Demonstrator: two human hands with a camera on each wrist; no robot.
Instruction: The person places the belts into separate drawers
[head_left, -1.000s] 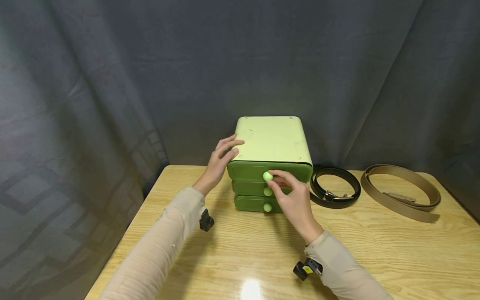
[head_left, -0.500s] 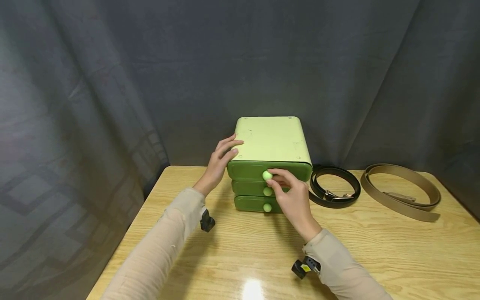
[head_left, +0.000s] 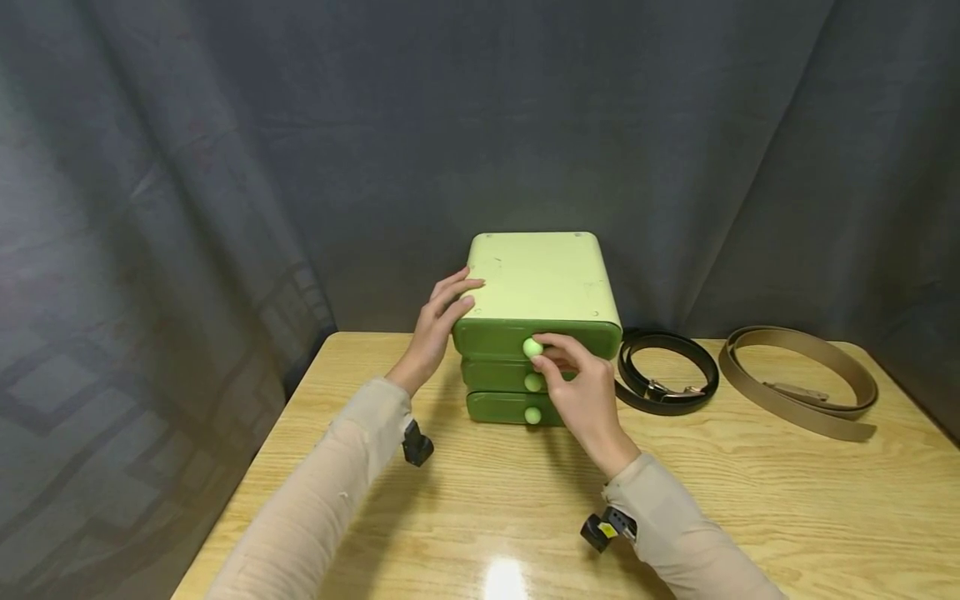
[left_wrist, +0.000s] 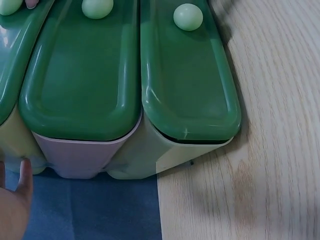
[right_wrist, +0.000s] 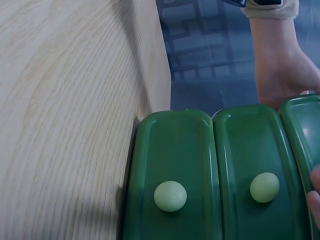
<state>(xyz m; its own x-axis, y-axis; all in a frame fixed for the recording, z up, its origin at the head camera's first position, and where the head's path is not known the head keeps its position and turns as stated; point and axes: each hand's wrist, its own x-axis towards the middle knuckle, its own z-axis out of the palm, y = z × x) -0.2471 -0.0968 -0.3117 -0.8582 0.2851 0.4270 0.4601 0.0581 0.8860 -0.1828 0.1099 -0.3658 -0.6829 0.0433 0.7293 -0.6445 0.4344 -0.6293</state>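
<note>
Head view has a pale yellow-green cabinet (head_left: 540,279) mid-frame on a wood-grain table (head_left: 487,508), smooth with rounded corners. Its glossy green drawers (head_left: 491,340) have raised rims and ball-shaped knobs (head_left: 532,415). Right hand's (head_left: 588,392) grip is clamped, pinching the top knob (head_left: 532,347); left hand's (head_left: 435,325) grip is apart, fingers resting on the cabinet's left edge. Coiled on the right: a black belt (head_left: 667,340) with a shiny buckle (head_left: 658,391), plus a tan belt (head_left: 787,410). Yellow tag (head_left: 607,529) at the right wrist, too small to read. Versus a second ago, same hold, but that top knob sits slightly higher in frame.
</note>
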